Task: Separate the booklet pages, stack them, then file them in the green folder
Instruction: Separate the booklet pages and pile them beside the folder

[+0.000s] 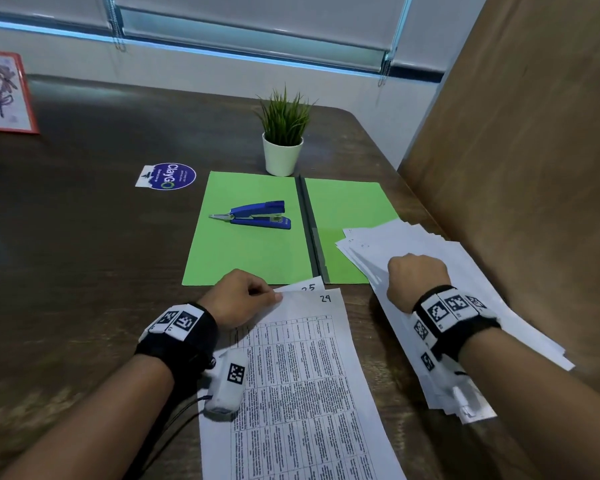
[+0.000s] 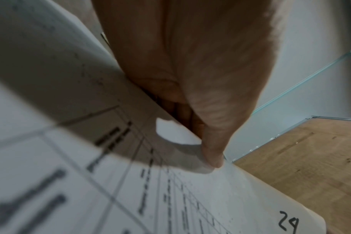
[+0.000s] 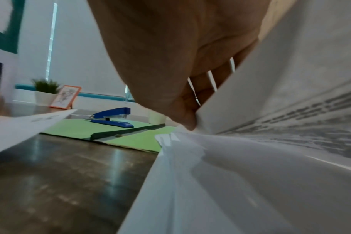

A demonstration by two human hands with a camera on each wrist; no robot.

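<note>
Under the left hand (image 1: 238,299), whose thumb and fingers pinch its top left corner, lies a printed sheet (image 1: 298,386) with small-type tables and a handwritten "29" at the top right; the left wrist view shows the thumb pressing down on the corner with curled fingers beneath it. Just past those fingertips a second sheet's corner (image 1: 307,287) peeks out, marked "25". To the right, the right hand (image 1: 414,280) is curled round a fanned bundle of loose pages (image 1: 440,247); the right wrist view shows several sheets held between thumb and fingers. Beyond both sets of fingers the green folder (image 1: 253,244) lies open and flat on the dark wooden table (image 1: 84,254), the bundle overlapping its right half. A blue stapler (image 1: 257,216) sits on its left half. Farther off stand a small potted plant (image 1: 283,136), a round blue sticker (image 1: 168,176) reading "ClayGO", and a red-framed flower drawing (image 1: 2,93).
</note>
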